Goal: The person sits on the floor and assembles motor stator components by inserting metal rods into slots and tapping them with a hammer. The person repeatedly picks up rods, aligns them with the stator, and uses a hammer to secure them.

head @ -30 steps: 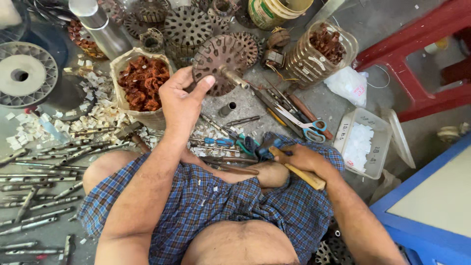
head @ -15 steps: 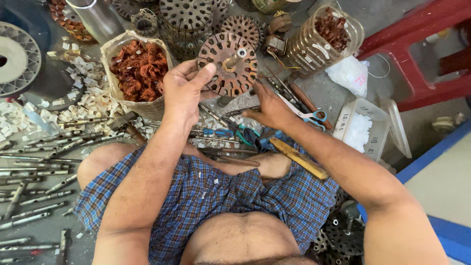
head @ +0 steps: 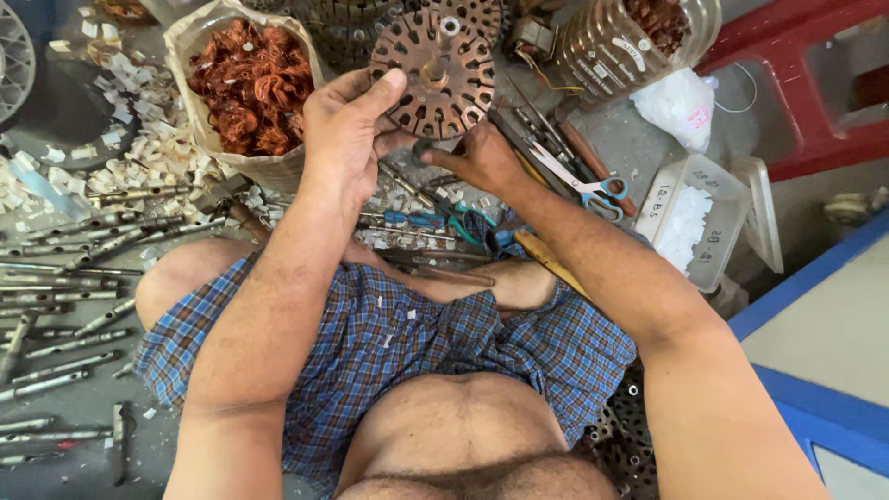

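Observation:
My left hand point(head: 344, 131) grips the left rim of a round rusty motor stator core point(head: 446, 67), a slotted metal disc with a shaft at its centre. My right hand point(head: 474, 155) is under the disc's lower edge with its fingers closed on a small dark part there. The disc is held above the floor in front of my crossed legs. A wooden-handled tool point(head: 548, 261) lies on the floor by my right forearm.
A bag of copper wire scrap point(head: 248, 85) stands left of the disc. Scissors point(head: 579, 181), pliers and screwdrivers lie under the hands. Several metal shafts point(head: 65, 287) cover the floor at left. A clear plastic box point(head: 696, 222), a jar of copper point(head: 622, 48) and a red stool point(head: 815, 83) stand right.
My right hand let go of the wooden-handled tool and moved up to the disc's lower edge. My left hand took hold of the disc's rim and brought it closer.

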